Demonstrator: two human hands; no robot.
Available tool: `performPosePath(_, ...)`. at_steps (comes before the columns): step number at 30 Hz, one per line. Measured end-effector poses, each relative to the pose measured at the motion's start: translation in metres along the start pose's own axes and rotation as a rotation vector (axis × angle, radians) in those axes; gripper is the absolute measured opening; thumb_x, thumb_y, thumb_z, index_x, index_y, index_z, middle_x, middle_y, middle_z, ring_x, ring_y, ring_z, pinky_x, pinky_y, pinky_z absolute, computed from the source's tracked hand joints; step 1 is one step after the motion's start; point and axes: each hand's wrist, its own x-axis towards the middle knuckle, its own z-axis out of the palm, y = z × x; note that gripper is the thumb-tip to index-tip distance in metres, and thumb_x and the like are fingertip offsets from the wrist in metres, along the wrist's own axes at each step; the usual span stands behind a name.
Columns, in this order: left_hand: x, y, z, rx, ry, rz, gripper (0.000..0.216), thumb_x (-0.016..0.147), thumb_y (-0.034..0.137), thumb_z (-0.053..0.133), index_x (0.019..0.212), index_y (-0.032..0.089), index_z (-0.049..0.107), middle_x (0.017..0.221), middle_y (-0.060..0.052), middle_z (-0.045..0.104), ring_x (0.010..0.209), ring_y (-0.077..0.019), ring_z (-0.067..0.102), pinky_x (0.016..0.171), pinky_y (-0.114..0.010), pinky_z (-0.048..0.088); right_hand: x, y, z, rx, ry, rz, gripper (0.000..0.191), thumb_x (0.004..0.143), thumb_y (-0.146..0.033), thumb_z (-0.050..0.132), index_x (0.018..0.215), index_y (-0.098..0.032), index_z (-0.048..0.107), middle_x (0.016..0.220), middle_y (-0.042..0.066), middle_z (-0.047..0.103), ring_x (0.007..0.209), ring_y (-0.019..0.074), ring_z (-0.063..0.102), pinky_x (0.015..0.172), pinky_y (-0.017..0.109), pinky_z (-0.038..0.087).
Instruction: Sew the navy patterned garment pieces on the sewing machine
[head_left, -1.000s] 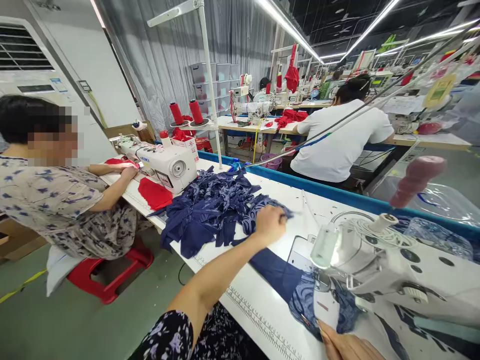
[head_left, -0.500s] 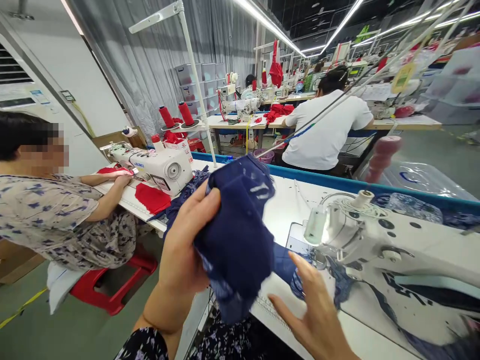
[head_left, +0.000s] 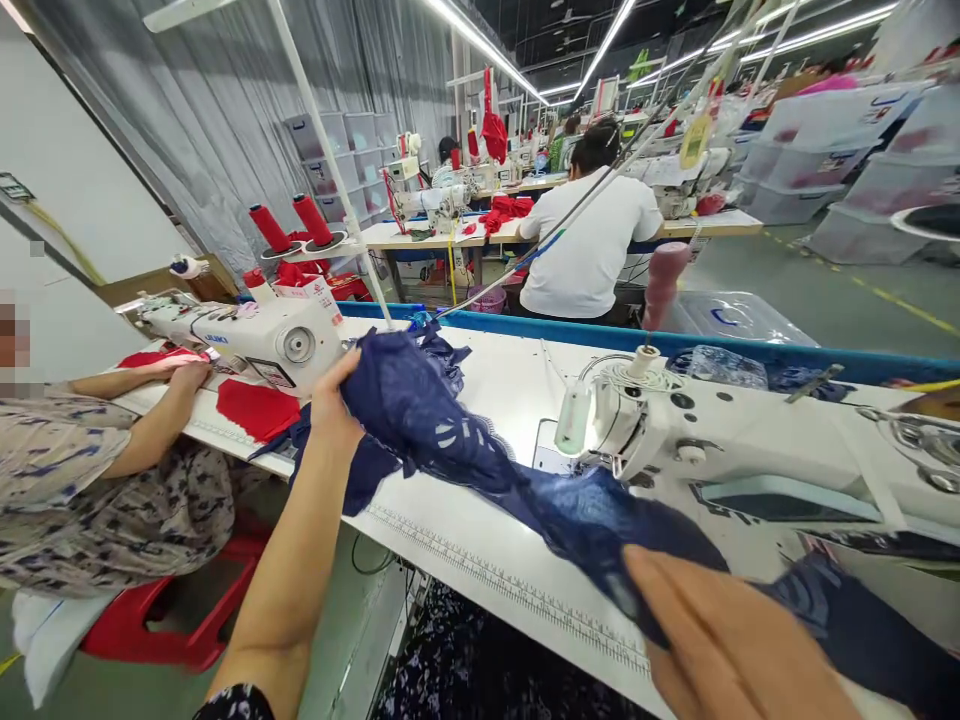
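Observation:
A navy garment piece [head_left: 450, 430] with lace is stretched across the white sewing table, running from upper left to lower right. My left hand [head_left: 337, 400] is closed on its left end, close to the neighbouring machine. At the lower right, my right hand [head_left: 727, 630] is closed on the other part of the cloth, its thumb hidden. Just behind the fabric stands a white sewing machine [head_left: 675, 430], its needle area partly covered by the cloth. More navy cloth [head_left: 862, 610] trails beside my right hand.
A person [head_left: 67, 480] at left feeds red fabric [head_left: 259, 408] at another sewing machine [head_left: 277, 345]. Navy scraps [head_left: 442, 355] lie at the table's back, along a blue edge trough [head_left: 510, 325]. A printed ruler [head_left: 510, 585] follows the front edge. Another person [head_left: 589, 240] sits ahead.
My left hand has moved left with the navy piece, which was bunched up before and is now drawn out. My right hand, formerly empty and spread, has taken hold of it. The view has turned right.

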Motion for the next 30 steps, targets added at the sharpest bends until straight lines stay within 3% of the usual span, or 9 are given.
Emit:
performPosePath(5,-0.008,-0.035,-0.078,0.497,-0.243,-0.228,0.034,0.067,0.037,0.078,0.092,0.017,0.067,0.083,-0.002,0.070,0.077,-0.0186,0.066,0.071,-0.028,0.054,-0.052,-0.006,0.016,0.103,-0.209,0.014,0.029,0.096,-0.019,0.048,0.121,-0.019,0.063,0.111,0.004,0.070,0.097,0.0183,0.065,0.090,0.034,0.043)
performPosePath(9,-0.026,-0.034,-0.098,1.027,-0.269,0.132,0.042,0.078,0.044,0.070,0.112,0.019,0.061,0.109,-0.007,0.065,0.105,-0.0242,0.062,0.093,-0.038,0.051,-0.081,0.005,0.017,0.073,-0.166,0.551,0.023,0.098,-0.034,0.048,0.112,-0.021,0.062,0.103,0.003,0.071,0.088,0.0195,0.068,0.075,0.030,0.051)
performPosePath(12,-0.046,-0.039,-0.070,1.291,-0.242,0.566,0.033,0.089,0.037,0.059,0.117,0.020,0.058,0.117,-0.009,0.062,0.113,-0.0246,0.057,0.101,-0.043,0.046,-0.076,0.008,0.033,0.032,-0.246,0.860,0.037,0.096,-0.056,0.044,0.104,-0.026,0.063,0.083,-0.001,0.071,0.066,0.0180,0.068,0.049,0.028,0.049)
performPosePath(14,-0.068,-0.050,-0.037,1.256,-0.382,0.733,0.020,0.093,0.026,0.054,0.111,0.020,0.060,0.108,-0.007,0.065,0.105,-0.0210,0.060,0.098,-0.039,0.048,-0.062,0.003,0.047,0.022,-0.208,0.878,0.040,0.097,-0.058,0.041,0.104,-0.025,0.063,0.075,-0.001,0.070,0.059,0.0177,0.066,0.046,0.029,0.048)
performPosePath(16,-0.093,-0.063,-0.003,1.122,-0.685,0.840,0.023,0.093,0.016,0.050,0.113,0.022,0.060,0.106,-0.006,0.066,0.103,-0.0182,0.061,0.095,-0.035,0.051,-0.046,-0.008,0.054,0.072,-0.098,0.731,0.028,0.099,-0.042,0.045,0.110,-0.022,0.062,0.083,0.002,0.070,0.068,0.0177,0.067,0.057,0.029,0.052)
performPosePath(19,-0.123,-0.071,0.038,1.076,-1.228,0.888,0.046,0.088,0.008,0.053,0.130,0.026,0.054,0.140,-0.009,0.052,0.135,-0.0244,0.043,0.112,-0.045,0.038,-0.027,-0.028,0.046,0.225,-0.018,0.366,0.027,0.092,-0.012,0.055,0.119,-0.018,0.059,0.095,0.007,0.069,0.083,0.0193,0.066,0.073,0.033,0.052)
performPosePath(22,-0.132,-0.061,0.055,1.083,-1.479,0.761,0.038,0.083,0.004,0.054,0.115,0.023,0.061,0.152,-0.006,0.040,0.146,-0.0295,0.024,0.121,-0.054,0.017,-0.020,-0.045,0.029,0.281,-0.003,0.255,0.040,0.085,-0.002,0.060,0.122,-0.016,0.057,0.091,0.007,0.068,0.080,0.0188,0.062,0.071,0.032,0.050)
performPosePath(26,-0.137,-0.043,0.048,0.932,-1.446,0.461,0.030,0.087,0.003,0.043,0.107,0.020,0.057,0.104,-0.003,0.069,0.104,-0.0147,0.063,0.107,-0.033,0.042,-0.018,-0.051,0.023,0.566,-0.079,0.571,0.016,0.093,-0.012,0.049,0.104,-0.021,0.057,0.080,0.003,0.060,0.070,0.0149,0.057,0.062,0.026,0.049)
performPosePath(30,-0.132,-0.056,0.049,0.950,-1.221,0.421,0.015,0.097,0.026,0.050,0.107,0.019,0.060,0.086,-0.002,0.067,0.076,-0.0122,0.061,0.067,-0.020,0.046,-0.011,-0.031,0.030,0.936,-0.316,0.692,0.022,0.099,-0.024,0.042,0.077,-0.022,0.048,0.071,-0.001,0.055,0.062,0.0126,0.054,0.055,0.022,0.046)
